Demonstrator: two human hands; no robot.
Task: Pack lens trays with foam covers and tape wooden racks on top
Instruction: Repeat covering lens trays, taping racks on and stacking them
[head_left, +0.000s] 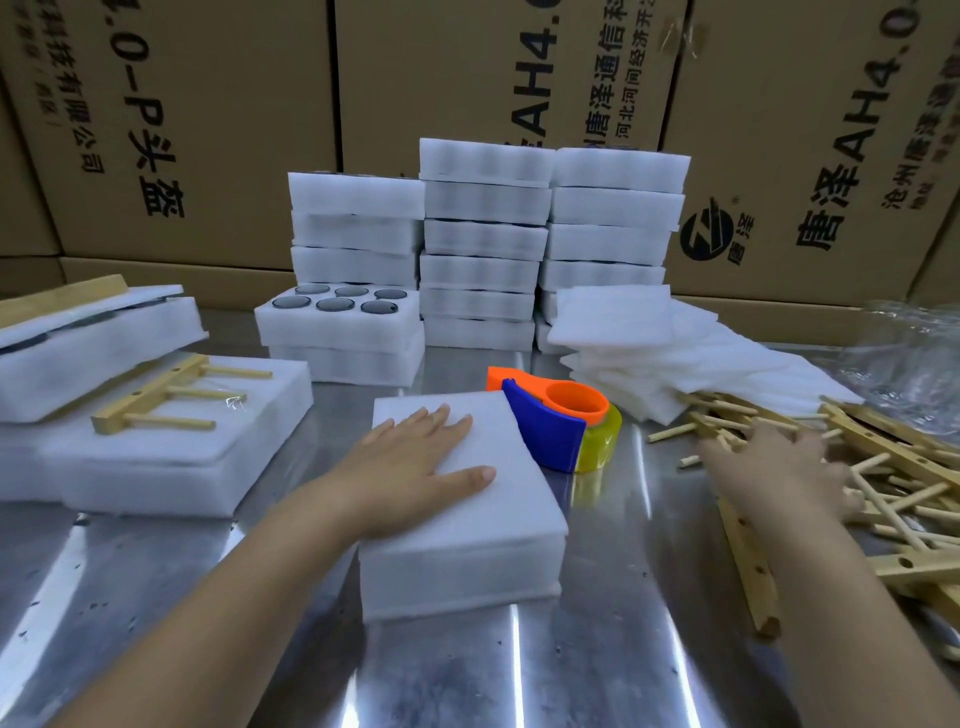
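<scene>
A white foam tray with its foam cover (467, 530) lies in front of me on the metal table. My left hand (415, 462) presses flat on its top, fingers straight. My right hand (779, 462), blurred, reaches over the pile of wooden racks (883, 483) at the right; whether it grips one I cannot tell. A tape dispenser (561, 426), orange and blue with a yellow roll, sits just behind the tray. An open tray with dark lenses (337, 312) stands further back. Loose foam covers (649, 353) are heaped at the right.
Packed trays with a wooden rack taped on top (166, 400) are stacked at the left. Three tall stacks of foam trays (483, 244) stand at the back before cardboard boxes (208, 130). Clear plastic wrap (909, 348) lies at the far right.
</scene>
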